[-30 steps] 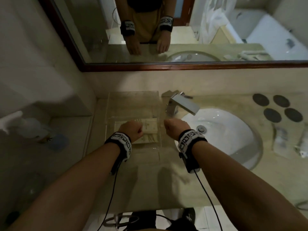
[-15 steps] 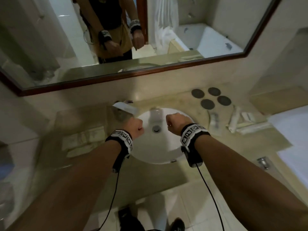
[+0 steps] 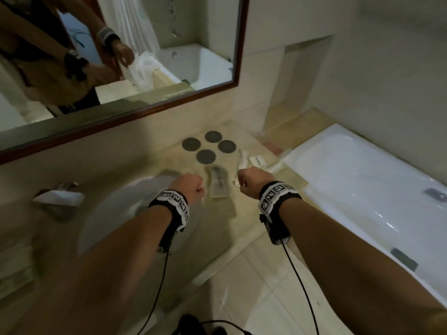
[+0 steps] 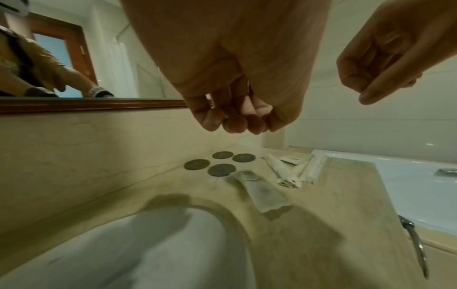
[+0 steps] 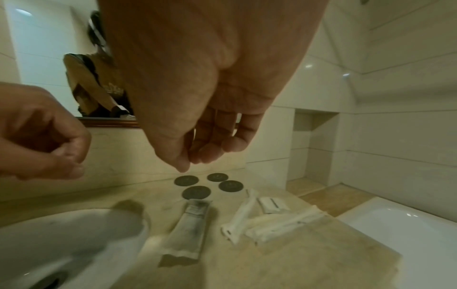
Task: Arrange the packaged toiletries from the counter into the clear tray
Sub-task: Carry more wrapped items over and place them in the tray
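Beige tabletop (image 5: 309, 260): carries the packets beside the sink (image 3: 135, 201).
Left hand (image 3: 187, 187): loosely curled, empty, above the sink's edge.
Right hand (image 3: 251, 181): loosely curled, empty, over white packets (image 5: 249, 215).
Grey sachet (image 5: 190, 226): flat, between both hands.

We are in a bathroom, most likely a hotel one. We see a white basin (image 3: 135, 204) sunk into a beige stone surface (image 5: 309, 260) with a metal tap (image 3: 58, 197) beside it, a wood-framed mirror (image 3: 150, 44) on the tiled wall, and a white bathtub (image 3: 362, 189) right next to the vanity. Small sealed toiletry packets (image 5: 279, 223) and four dark round coasters (image 3: 209, 146) lie on that surface, and pale tiles cover the floor (image 3: 254, 286).
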